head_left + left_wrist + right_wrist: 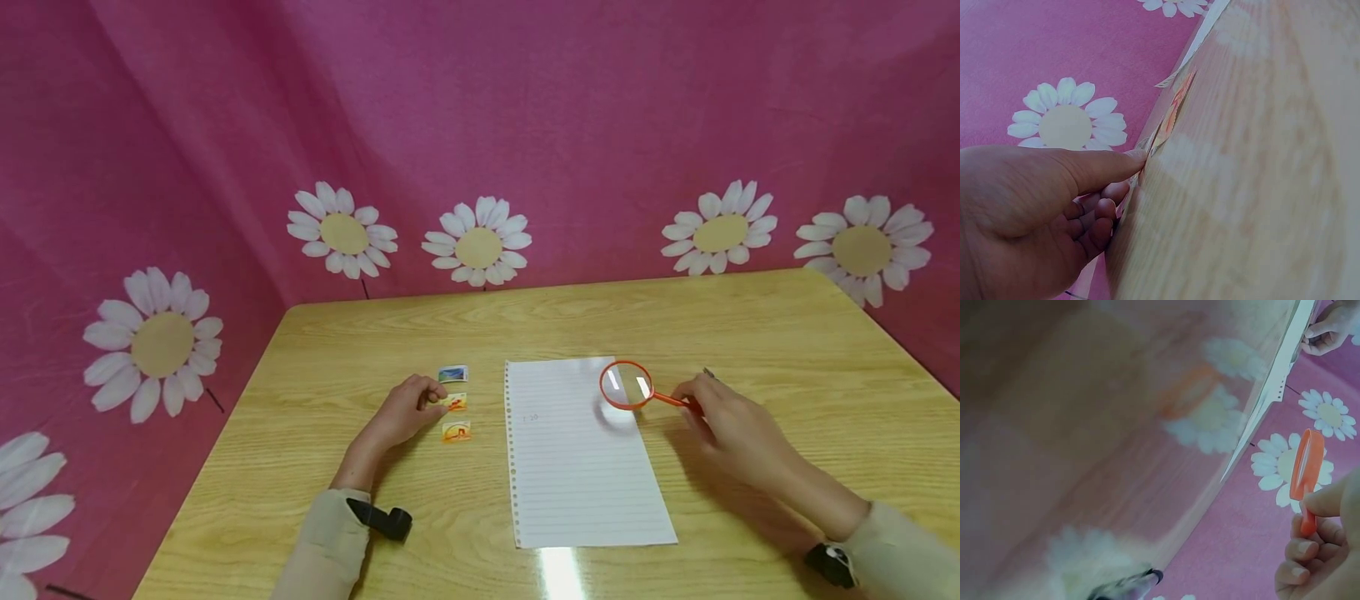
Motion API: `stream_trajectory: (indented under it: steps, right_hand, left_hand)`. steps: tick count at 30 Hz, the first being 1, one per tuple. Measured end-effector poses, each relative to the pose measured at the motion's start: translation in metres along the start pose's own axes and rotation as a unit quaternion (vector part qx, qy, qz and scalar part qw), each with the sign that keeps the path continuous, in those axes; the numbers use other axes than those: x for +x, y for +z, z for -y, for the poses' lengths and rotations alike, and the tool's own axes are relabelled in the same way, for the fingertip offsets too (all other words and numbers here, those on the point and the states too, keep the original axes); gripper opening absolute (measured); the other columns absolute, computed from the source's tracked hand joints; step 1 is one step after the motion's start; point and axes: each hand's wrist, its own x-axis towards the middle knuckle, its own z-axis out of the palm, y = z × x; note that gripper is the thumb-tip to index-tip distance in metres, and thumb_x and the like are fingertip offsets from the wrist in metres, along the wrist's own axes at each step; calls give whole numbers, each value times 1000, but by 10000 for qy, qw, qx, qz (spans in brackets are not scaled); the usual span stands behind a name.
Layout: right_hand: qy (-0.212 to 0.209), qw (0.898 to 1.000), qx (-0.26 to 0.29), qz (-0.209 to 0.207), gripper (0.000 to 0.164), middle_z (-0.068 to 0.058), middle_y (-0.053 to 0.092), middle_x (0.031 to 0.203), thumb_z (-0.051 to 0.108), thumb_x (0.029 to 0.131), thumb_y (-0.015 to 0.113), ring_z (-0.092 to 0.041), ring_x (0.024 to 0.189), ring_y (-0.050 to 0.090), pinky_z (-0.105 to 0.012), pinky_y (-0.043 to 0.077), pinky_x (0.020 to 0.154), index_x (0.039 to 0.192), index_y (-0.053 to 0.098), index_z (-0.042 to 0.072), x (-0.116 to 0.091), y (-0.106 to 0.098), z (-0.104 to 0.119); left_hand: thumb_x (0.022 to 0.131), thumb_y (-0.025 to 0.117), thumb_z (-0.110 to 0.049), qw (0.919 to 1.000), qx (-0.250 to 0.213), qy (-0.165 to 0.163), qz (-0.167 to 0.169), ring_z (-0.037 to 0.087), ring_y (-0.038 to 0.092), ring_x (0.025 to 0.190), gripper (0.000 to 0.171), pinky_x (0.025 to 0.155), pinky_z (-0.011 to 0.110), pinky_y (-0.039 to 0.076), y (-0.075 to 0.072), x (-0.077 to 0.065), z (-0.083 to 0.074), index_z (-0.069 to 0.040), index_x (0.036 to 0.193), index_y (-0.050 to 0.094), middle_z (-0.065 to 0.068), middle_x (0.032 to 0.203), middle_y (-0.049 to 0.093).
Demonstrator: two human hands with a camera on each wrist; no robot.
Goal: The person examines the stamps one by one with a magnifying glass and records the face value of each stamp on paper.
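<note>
Three small postage stamps lie in a column on the table. The far one is blue-green; the middle stamp and near stamp are yellow and red. My left hand pinches the middle stamp by its left edge between thumb and finger, close over the wood; the fingertips partly cover it. My right hand grips the handle of a red-rimmed magnifying glass. Its round lens is held above the upper right edge of a lined sheet of paper, casting a shadow on it.
Faint handwriting shows on the paper's left side. A dark pen lies on the wooden table, largely behind my right hand in the head view. A pink curtain with white daisies stands along the back and left.
</note>
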Motion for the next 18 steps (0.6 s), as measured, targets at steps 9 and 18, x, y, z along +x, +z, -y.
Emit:
stream_trajectory:
  steps: [9,18]
  right_hand:
    - [196,9997,-156,-14,33,0,56,81,-7,71,74,-5,63,42,-22,37,51,97,59,5,-11,-7,-10]
    - [445,9986,-282,108,33,-1,57,82,-7,72,75,-7,63,45,-25,37,49,98,59,5,-21,-12,-18]
  left_hand:
    - [92,66,-9,10000,-16,52,20,15,42,78,14,71,27,35,-1,-2,-1,-5,104,62,8,96,54]
    - [92,67,-8,9999,57,103,25,15,42,77,14,71,26,35,-1,-2,-1,-5,104,61,7,94,53]
